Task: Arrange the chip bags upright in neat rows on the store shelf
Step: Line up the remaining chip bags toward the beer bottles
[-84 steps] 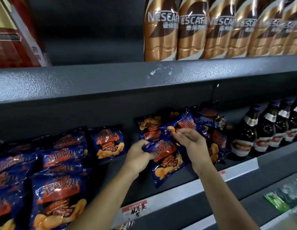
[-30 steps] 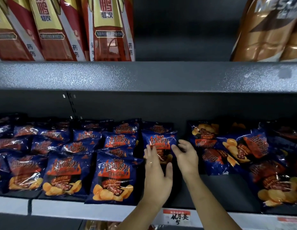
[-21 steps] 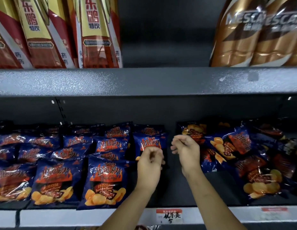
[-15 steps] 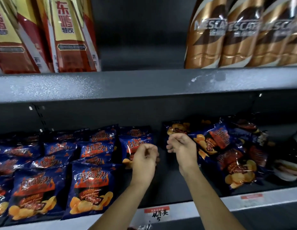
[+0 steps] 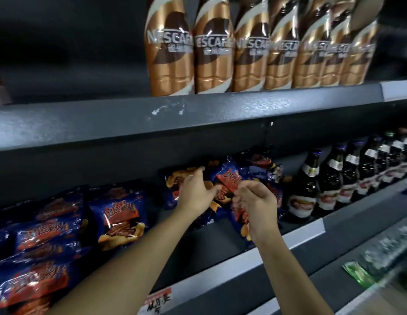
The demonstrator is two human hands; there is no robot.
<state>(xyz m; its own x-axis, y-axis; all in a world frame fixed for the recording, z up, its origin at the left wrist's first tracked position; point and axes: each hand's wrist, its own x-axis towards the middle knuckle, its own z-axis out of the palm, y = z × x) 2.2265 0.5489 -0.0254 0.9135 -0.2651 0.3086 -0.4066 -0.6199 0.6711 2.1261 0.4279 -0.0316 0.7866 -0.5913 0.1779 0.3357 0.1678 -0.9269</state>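
Observation:
Blue chip bags with red labels fill the middle shelf (image 5: 211,244). Upright rows stand at the left, the nearest one to my hands being a standing bag (image 5: 120,214). A loose heap of bags (image 5: 261,169) lies at the centre right. My left hand (image 5: 195,192) reaches into the heap with fingers spread, touching a bag at its left side (image 5: 173,180). My right hand (image 5: 254,201) pinches the top edge of a tilted bag (image 5: 227,178) from the heap; the bag's lower part hangs behind that hand.
Dark glass bottles (image 5: 329,178) stand in a row right of the heap. Brown coffee bottles (image 5: 211,48) line the upper shelf. A white price strip with a red tag (image 5: 157,301) runs along the shelf's front edge. Green packets (image 5: 359,273) lie on the lower shelf.
The view swung right from the neat rows to the heap. Both hands left the standing bag and moved to the heap; my right hand took hold of a bag's top edge, my left hand opened.

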